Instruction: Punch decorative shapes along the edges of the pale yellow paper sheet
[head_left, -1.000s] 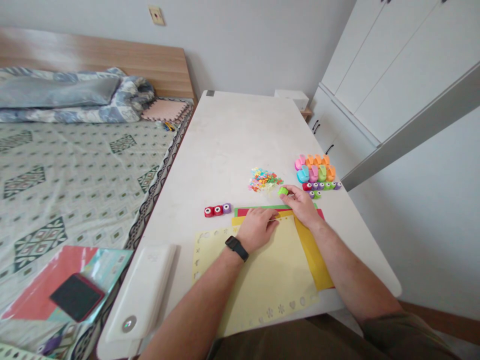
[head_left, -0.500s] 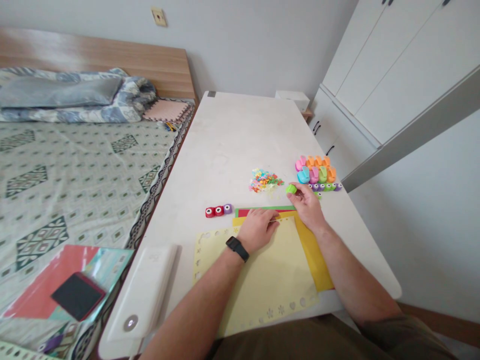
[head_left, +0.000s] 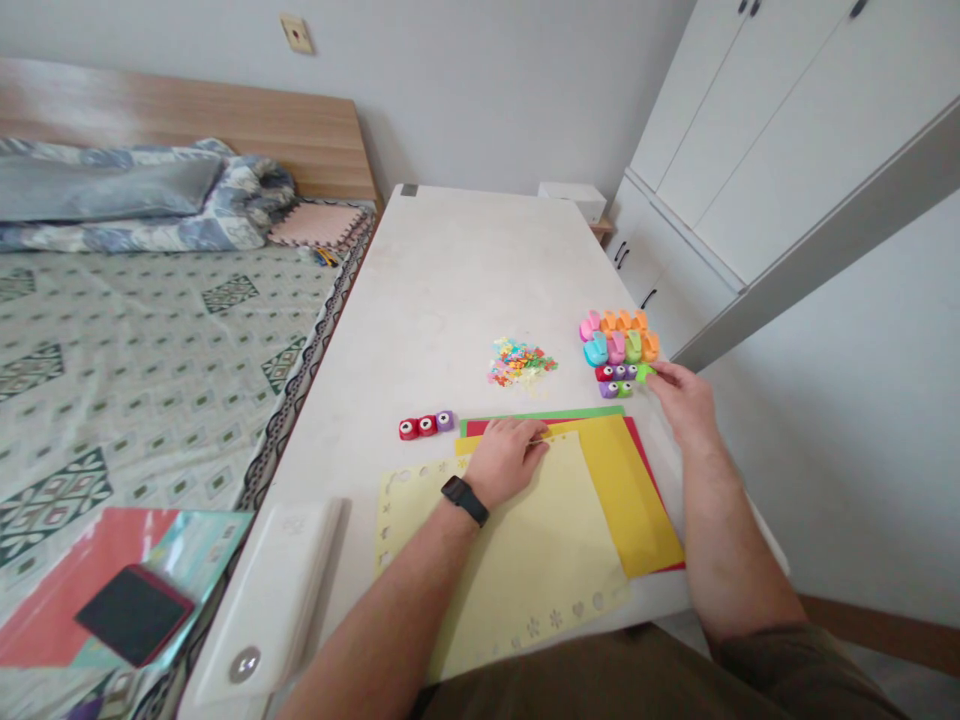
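White counter (head_left: 450, 280): left hand (head_left: 506, 460) flat and empty on stacked coloured paper (head_left: 622, 490); beyond the paper, right hand (head_left: 686, 405) half open, empty, beside green craft punch (head_left: 643, 372); punched paper shapes (head_left: 523, 363) piled.

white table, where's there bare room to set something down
Free: the far end of the white table, beyond the paper cutouts, and the strip left of the small punches. Crowded: the craft punches by the right hand, and the paper stack.

Pale yellow stencil sheet (head_left: 510, 560) (flower-cut border)
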